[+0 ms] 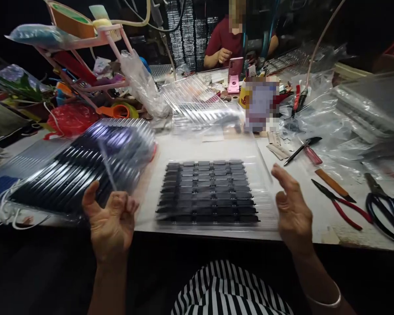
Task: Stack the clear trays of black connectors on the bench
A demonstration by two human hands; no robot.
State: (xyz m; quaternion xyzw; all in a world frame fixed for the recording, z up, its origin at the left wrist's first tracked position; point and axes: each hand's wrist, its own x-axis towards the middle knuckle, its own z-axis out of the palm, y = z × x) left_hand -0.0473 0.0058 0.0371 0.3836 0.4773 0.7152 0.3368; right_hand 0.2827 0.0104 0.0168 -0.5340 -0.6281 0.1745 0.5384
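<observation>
Black ribbed parts [210, 192] lie in rows in a clear plastic tray [265, 214] near the table's front edge. My left hand [111, 218] is raised to the left of that tray, palm up, thumb apart and the other fingers curled. A thin clear strip [107, 164], blurred, rises from its fingers and seems to be held there. At the tray's right side is my right hand [292, 210], its fingers partly bent and apart, with nothing visible in them. Left of the tray, a stack of filled trays under clear plastic [82, 166] shows long dark rows.
Pliers with red handles [343, 203], scissors [387, 210], a cutter [302, 151] and a brown-handled tool [335, 186] lie at the right. Clear trays [197, 100] and a pink phone stand [234, 76] are at the back. A person in a dark red shirt [219, 39] sits opposite.
</observation>
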